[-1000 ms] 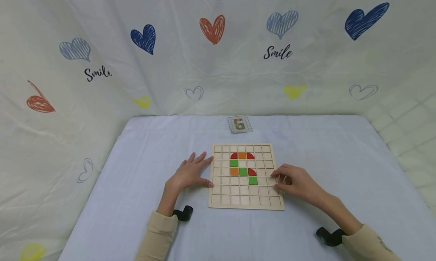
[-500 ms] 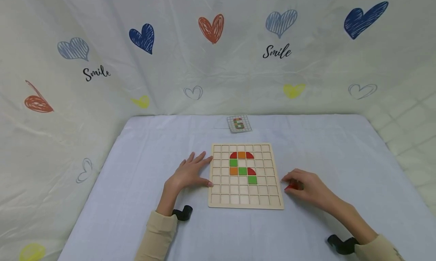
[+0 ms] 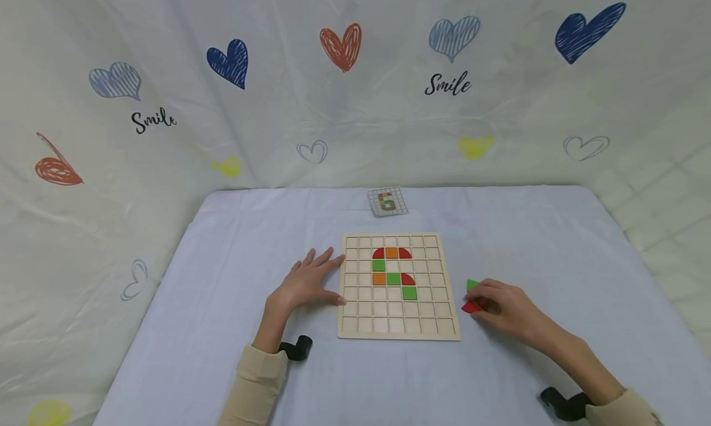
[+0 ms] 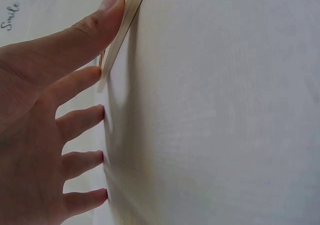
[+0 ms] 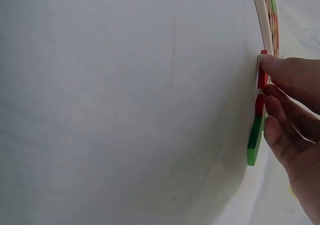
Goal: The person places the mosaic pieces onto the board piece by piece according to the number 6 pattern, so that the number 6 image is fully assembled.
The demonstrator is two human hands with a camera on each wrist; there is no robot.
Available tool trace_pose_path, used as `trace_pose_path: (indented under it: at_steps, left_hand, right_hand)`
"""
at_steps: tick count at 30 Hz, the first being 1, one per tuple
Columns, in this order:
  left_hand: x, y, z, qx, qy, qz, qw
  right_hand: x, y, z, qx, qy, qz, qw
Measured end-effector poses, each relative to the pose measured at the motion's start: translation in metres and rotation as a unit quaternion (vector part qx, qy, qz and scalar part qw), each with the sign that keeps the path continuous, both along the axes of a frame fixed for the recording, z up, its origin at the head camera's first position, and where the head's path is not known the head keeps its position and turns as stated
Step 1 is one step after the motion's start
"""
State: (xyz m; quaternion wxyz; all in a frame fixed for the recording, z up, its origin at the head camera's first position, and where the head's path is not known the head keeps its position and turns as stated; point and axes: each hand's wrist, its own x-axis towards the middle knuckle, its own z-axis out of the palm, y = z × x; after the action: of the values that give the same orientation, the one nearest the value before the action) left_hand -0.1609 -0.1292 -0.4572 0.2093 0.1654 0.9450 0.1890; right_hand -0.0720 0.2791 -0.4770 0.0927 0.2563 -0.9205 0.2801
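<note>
In the head view, my left hand (image 3: pixel 305 286) lies spread at the left edge of a square wooden grid board (image 3: pixel 363 325). Its thumb (image 4: pixel 112 10) and index finger touch that edge, while the other fingertips rest on the white cloth. To the right of the board, my right hand (image 3: pixel 508 305) pinches a red tile (image 3: pixel 471 307) between thumb and fingers, low over the cloth. A green tile (image 3: pixel 471 285) pokes out past the fingers. Under the fingers, the right wrist view shows a second red tile (image 5: pixel 260 105) and a green one (image 5: pixel 254 141), end to end.
Red, orange (image 3: pixel 379 279) and green tiles (image 3: pixel 409 293) sit in the board's cells in a curved pattern. Behind the board lies a card (image 3: pixel 387 202) printed with a coloured figure on a grid. A white curtain (image 3: pixel 266 123) with hearts hangs behind the table.
My right hand has moved right, off the board's edge, onto the cloth. Red and green tiles now show at its fingers. My left hand has stayed at the board.
</note>
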Motion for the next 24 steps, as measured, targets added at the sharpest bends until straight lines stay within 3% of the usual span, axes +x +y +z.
trace_pose_path:
  at_steps: [11,18,24]
  left_hand:
    - [0.0006,-0.0014,0.0005,0.004,0.003,-0.008,1.0]
    - [0.0002,-0.0018,-0.0006,0.007,0.004,-0.007,0.9999]
    - [0.0004,-0.0017,0.0003,0.005,0.002,-0.008,1.0]
  right_hand:
    - [-0.0022,-0.0073,0.0071,0.049,-0.067,-0.014,0.9965]
    - [-0.0051,-0.0065,0.0069,0.05,-0.07,0.002,0.9963]
    - [-0.0066,-0.0059,0.0085,0.047,-0.103,-0.007,0.9936]
